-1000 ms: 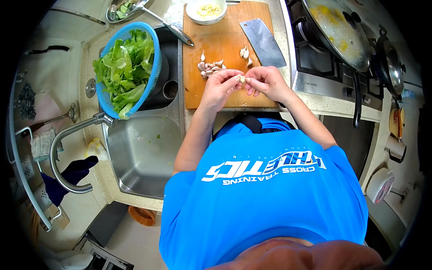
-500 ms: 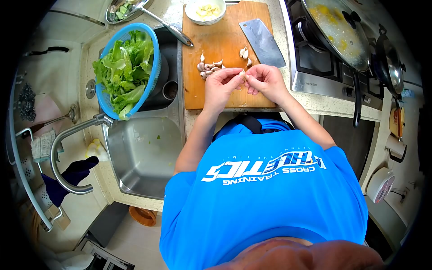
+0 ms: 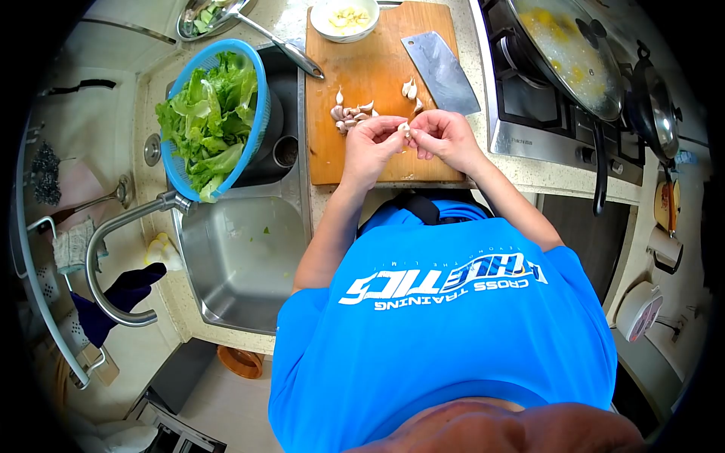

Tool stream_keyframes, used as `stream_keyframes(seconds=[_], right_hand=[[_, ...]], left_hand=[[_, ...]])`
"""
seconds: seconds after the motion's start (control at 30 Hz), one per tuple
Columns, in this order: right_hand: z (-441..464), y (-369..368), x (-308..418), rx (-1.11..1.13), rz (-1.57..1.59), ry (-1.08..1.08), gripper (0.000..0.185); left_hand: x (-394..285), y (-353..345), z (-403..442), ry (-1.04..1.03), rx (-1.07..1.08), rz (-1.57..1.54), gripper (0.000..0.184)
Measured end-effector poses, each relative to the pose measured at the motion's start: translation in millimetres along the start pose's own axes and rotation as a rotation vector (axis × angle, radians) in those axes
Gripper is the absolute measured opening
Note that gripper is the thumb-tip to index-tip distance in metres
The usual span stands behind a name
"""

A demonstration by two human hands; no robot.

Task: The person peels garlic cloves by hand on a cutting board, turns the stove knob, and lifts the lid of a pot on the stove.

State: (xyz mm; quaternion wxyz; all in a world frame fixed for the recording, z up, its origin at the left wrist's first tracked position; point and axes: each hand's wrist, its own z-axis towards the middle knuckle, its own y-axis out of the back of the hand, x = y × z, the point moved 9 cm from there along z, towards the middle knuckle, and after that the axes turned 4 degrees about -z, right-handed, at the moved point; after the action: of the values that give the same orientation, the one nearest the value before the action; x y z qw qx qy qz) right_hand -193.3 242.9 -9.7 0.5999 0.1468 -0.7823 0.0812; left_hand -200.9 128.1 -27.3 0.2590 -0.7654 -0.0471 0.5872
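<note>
Between my fingertips I pinch a pale garlic clove [image 3: 405, 129] over the near part of the wooden cutting board [image 3: 355, 79]. My left hand [image 3: 371, 145] closes on it from one side, my right hand [image 3: 444, 137] from the other. Beyond my left hand lies a small heap of unpeeled garlic cloves [image 3: 350, 115]. A few more cloves [image 3: 409, 88] rest past my right hand, near a cleaver [image 3: 444, 73] lying flat. A white bowl [image 3: 345, 20] with pale yellow pieces stands at the board's far edge.
Left of the board, a blue colander [image 3: 262, 113] of lettuce [image 3: 215, 113] sits over the sink [image 3: 245, 249], beside the curved faucet [image 3: 94, 249]. A ladle [image 3: 291, 51] reaches over the board's left edge. Right is a gas stove [image 3: 529, 136] with a lidded pan [image 3: 566, 57], its handle [image 3: 599, 170] jutting forward.
The garlic clove has shifted slightly and more of its pale side shows between my fingertips. My hands have barely moved; the rest stays as it was.
</note>
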Motion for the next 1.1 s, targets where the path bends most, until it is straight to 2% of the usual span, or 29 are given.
stream_keyframes(seconds=[0.13,0.3,0.43,0.53,0.6,0.7,0.83,0.9,0.93,1.0,1.03,1.07,1.1], right_hand=[[2.7,2.9,-10.7,0.007,0.088,-0.099,0.012],[4.5,4.9,-8.0,0.003,0.077,-0.068,0.015],[4.2,4.1,-6.3,0.018,0.091,-0.052,0.016],[4.3,5.3,-6.3,0.047,0.101,-0.073,0.014],[4.5,7.6,-9.5,0.062,0.113,-0.087,0.013],[4.1,7.0,-9.4,0.081,0.128,-0.089,0.010],[4.5,9.3,-11.5,0.035,0.180,-0.077,0.007],[5.1,8.7,-11.0,0.023,0.207,-0.067,0.006],[5.0,8.4,-9.5,0.009,0.236,-0.057,0.006],[3.4,6.7,-3.2,-0.037,0.259,-0.058,0.005],[3.5,7.3,-0.6,-0.081,0.282,-0.058,0.005],[5.4,4.3,-0.6,-0.081,0.281,-0.058,0.005],[6.3,10.3,7.2,-0.171,0.157,0.046,0.005]], left_hand=[[-0.5,2.3,-1.7,0.007,-0.030,-0.008,0.016],[-16.9,-0.7,-5.3,-0.187,-0.075,0.318,0.015],[-22.3,0.2,-6.9,-0.245,-0.099,0.476,0.014],[-24.4,0.9,-6.4,-0.252,-0.092,0.418,0.012],[-39.7,-8.8,-10.6,-0.337,-0.039,0.557,0.011],[-49.9,-17.8,-12.7,-0.361,0.035,0.605,0.011],[-42.7,-16.7,-7.4,-0.374,0.092,0.596,0.010],[-31.9,-11.4,-3.7,-0.315,0.098,0.368,0.011],[-30.0,-12.0,-4.1,-0.315,0.098,0.367,0.011],[-24.7,-7.4,-3.4,-0.257,0.062,0.081,0.015],[-22.0,-7.8,-2.5,-0.258,0.062,0.081,0.015],[-24.3,-3.2,-2.3,-0.325,0.007,0.099,0.015],[-29.6,0.6,-3.5,-0.391,-0.047,0.117,0.015]])
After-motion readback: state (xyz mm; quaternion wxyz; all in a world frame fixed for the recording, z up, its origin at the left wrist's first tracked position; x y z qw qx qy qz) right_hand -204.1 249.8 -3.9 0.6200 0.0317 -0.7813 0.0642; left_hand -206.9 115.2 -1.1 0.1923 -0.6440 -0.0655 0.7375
